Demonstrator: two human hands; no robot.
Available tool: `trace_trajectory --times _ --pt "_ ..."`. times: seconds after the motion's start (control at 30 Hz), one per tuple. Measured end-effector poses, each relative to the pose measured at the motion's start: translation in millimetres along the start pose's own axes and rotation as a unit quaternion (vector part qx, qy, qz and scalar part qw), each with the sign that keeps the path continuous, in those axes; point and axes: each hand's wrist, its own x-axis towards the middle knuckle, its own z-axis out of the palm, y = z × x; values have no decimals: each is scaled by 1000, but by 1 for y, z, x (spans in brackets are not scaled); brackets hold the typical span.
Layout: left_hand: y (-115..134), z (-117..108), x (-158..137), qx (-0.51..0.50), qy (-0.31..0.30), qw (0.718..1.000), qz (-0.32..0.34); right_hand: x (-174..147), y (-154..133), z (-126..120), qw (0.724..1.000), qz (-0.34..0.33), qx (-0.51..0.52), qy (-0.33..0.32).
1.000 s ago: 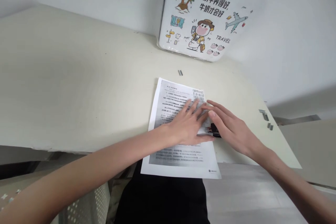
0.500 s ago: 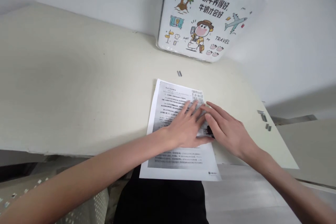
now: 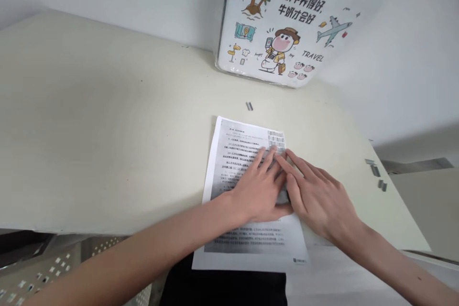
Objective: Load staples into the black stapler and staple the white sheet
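Note:
Printed paper sheets [image 3: 247, 244] lie at the table's front edge, their lower part jutting out past it. My left hand [image 3: 260, 193] rests flat on them, fingers stretched and spread towards the upper right. Over the right edge of the paper, my right hand [image 3: 319, 196] is bent down on a small black stapler [image 3: 288, 196], of which only a sliver shows. The fingertips of both hands meet or overlap there. How firmly the right fingers wrap round the stapler is hidden.
Short staple strips [image 3: 249, 106] lie behind the paper. More staple strips [image 3: 375, 170] are near the table's right edge. A white case [image 3: 263, 50] with cartoon prints stands at the back against the wall. Below left is a perforated cream chair [image 3: 53, 272].
The camera view has shifted, so paper, hands and case sit slightly lower or further right. My right hand now covers more of the stapler. Both hands stay at the same place on the paper.

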Motion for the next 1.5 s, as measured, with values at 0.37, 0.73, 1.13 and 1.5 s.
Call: trace_trajectory --times 0.37,0.73,1.13,1.5 --pt "-3 0 -1 1 0 1000 10 4 -7 8 999 -12 -44 17" --pt "-5 0 -3 5 10 1000 18 6 -10 5 998 3 -16 59" --pt "-3 -11 -8 19 -36 999 -3 -45 53 16 964 -137 145 176" --pt "2 -36 -20 11 -100 995 -6 -96 108 25 949 94 236 189"
